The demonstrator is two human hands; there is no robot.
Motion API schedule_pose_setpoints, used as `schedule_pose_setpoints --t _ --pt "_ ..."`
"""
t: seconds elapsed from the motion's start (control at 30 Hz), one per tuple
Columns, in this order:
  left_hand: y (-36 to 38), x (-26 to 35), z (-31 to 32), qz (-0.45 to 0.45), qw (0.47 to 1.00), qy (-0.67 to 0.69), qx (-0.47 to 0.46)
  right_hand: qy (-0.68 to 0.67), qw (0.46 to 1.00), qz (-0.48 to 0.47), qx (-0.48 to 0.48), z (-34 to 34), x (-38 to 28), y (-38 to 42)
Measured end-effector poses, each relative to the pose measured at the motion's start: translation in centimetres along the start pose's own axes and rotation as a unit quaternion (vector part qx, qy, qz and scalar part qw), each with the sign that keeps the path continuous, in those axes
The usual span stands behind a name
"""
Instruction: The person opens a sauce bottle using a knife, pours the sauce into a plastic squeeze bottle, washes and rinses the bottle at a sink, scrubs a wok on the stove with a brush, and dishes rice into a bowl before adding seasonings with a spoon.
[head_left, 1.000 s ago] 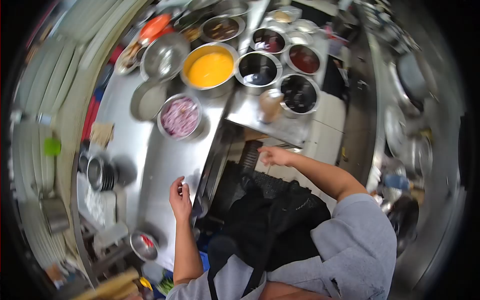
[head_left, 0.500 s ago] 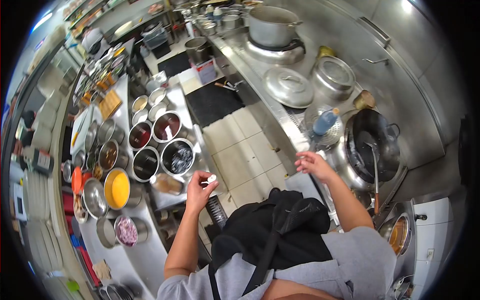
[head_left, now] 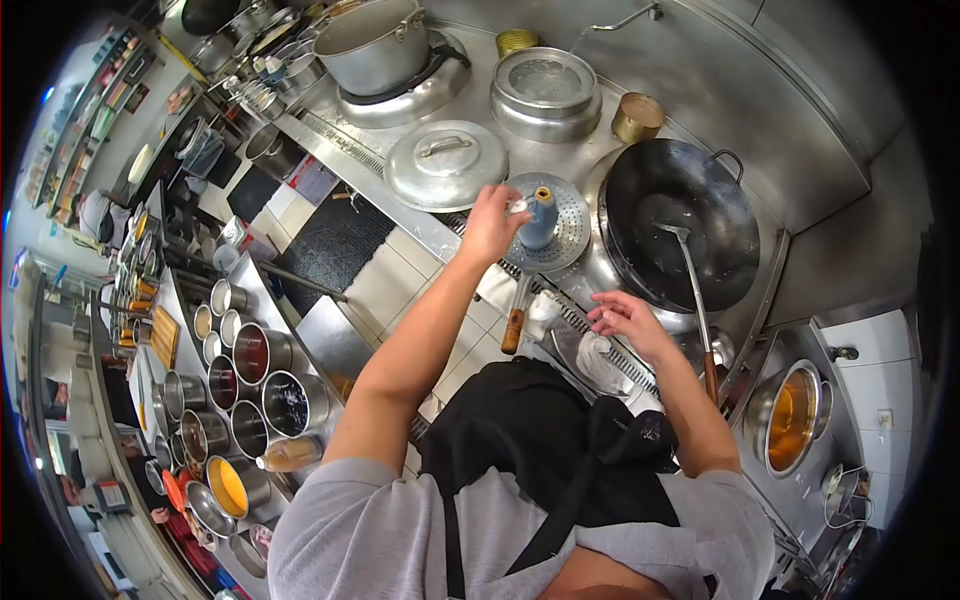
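My left hand (head_left: 492, 222) is closed, with a small white thing (head_left: 517, 206) pinched at its fingertips, right beside a blue bottle (head_left: 540, 222). The bottle stands upright on a round perforated strainer (head_left: 566, 240) with a wooden handle. Lower right, my right hand (head_left: 622, 318) hangs with its fingers apart and holds nothing. Beyond it sits a large black wok (head_left: 660, 240), and a long-handled ladle (head_left: 690, 280) lies in it. A pale cloth (head_left: 597, 362) rests on the stove edge just below my right hand.
A domed lid (head_left: 440, 168), a big pot (head_left: 370, 55) and an open tin (head_left: 638, 118) stand on the stove. Sauce containers (head_left: 262, 352) fill the counter at left. A bowl of orange liquid (head_left: 790, 415) is at right. Another person (head_left: 98, 215) stands at far left.
The view has turned toward the stove. My left hand has moved from beside the sauce containers to the blue bottle, still pinching the white thing. My right hand remains open near the stove edge.
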State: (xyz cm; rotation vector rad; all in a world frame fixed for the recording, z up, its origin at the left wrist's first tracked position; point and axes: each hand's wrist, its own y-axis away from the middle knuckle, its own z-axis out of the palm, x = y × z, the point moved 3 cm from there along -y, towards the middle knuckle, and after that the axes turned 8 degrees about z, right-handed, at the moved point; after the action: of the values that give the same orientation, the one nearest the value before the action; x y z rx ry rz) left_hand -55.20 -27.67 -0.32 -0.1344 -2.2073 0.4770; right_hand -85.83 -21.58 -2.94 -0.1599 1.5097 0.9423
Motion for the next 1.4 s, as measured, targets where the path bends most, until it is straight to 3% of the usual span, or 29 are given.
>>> schedule_pose_setpoints --t 0.07,0.27,0.37,0.43,0.5,0.57,0.63,0.7,0.73,0.77,0.83,0.87,0.93,0.97,1.03,1.07,1.13,1.17,1.23,1.3,1.37,1.4 --pt "-2.9 -0.5 2.9 0.063 0.996 -0.064 0.021 -0.007 1.0 0.009 0.002 -0.9 0.9 -1.3" --pt "-5.9 -3.9 8.3 0.046 0.992 -0.113 -0.03 -0.025 0.999 0.023 -0.024 0.0 2.7 -8.4" --pt "-6.1 -4.1 8.9 0.037 0.992 -0.118 -0.026 -0.045 0.999 -0.022 -0.013 1.4 2.6 -13.5" --pt "-6.4 -4.2 8.9 0.049 0.989 -0.133 -0.048 0.007 0.997 -0.064 0.043 2.2 2.2 -16.8" --pt "-6.9 -3.2 8.4 0.028 0.986 -0.147 -0.076 0.019 0.997 -0.054 0.052 2.8 1.0 -19.9" --pt "-7.4 -3.2 8.6 0.106 0.966 -0.179 -0.15 0.033 0.997 -0.045 0.061 3.7 0.9 -22.1" --pt "-8.0 -3.7 8.4 0.122 0.958 -0.192 -0.177 0.088 0.987 -0.104 0.09 4.7 1.0 -23.6" --pt "-8.0 -3.3 8.6 0.089 0.946 -0.143 -0.278 0.1 0.983 -0.13 0.088 5.0 3.1 -26.0" --pt "-7.9 -3.4 8.8 0.084 0.942 -0.145 -0.291 0.173 0.963 -0.18 0.106 5.2 3.3 -26.4" --pt "-7.8 -3.3 8.9 0.082 0.942 -0.147 -0.29 0.214 0.948 -0.2 0.123 5.4 3.8 -26.6" --pt "-7.7 -2.8 8.7 0.144 0.967 -0.114 -0.176 0.255 0.931 -0.22 0.141 5.9 4.1 -26.5" --pt "-8.0 -1.4 8.2 0.143 0.967 -0.114 -0.176 0.151 0.961 -0.193 0.126 6.1 3.9 -26.1" --pt "-8.7 0.1 7.4 -0.05 0.949 -0.254 -0.182 0.047 0.98 -0.16 0.111 6.1 3.2 -25.0" --pt "-9.0 0.4 7.5 -0.05 0.949 -0.252 -0.183 0.053 0.982 -0.143 0.111 5.9 1.8 -23.7" --pt "-9.6 -0.2 7.9 -0.136 0.895 -0.267 -0.329 0.058 0.984 -0.125 0.114 5.5 1.7 -23.7" --pt "-9.7 -1.1 8.3 -0.135 0.896 -0.265 -0.331 0.075 0.98 -0.15 0.111 5.2 3.2 -25.1" --pt "-9.4 -1.9 9.4 0.021 0.883 -0.298 -0.362 0.091 0.975 -0.171 0.113 4.4 4.4 -26.2" --pt "-9.1 -1.9 9.3 0.024 0.882 -0.295 -0.366 0.097 0.977 -0.16 0.1 4.0 4.6 -26.5" --pt "-8.6 -0.9 8.6 0.185 0.866 -0.333 -0.325 0.103 0.98 -0.146 0.087 3.3 4.7 -26.1" --pt "-8.9 0.1 8.3 0.202 0.866 -0.359 -0.282 0.055 0.996 -0.051 0.037 3.7 2.5 -23.9" --pt "-10.1 1.4 7.3 -0.036 0.909 -0.304 -0.283 0.009 0.999 -0.03 0.032 4.3 0.7 -22.5" --pt "-10.3 1.4 7.5 -0.038 0.91 -0.303 -0.281 -0.037 0.999 -0.01 0.027 4.7 0.1 -22.1"
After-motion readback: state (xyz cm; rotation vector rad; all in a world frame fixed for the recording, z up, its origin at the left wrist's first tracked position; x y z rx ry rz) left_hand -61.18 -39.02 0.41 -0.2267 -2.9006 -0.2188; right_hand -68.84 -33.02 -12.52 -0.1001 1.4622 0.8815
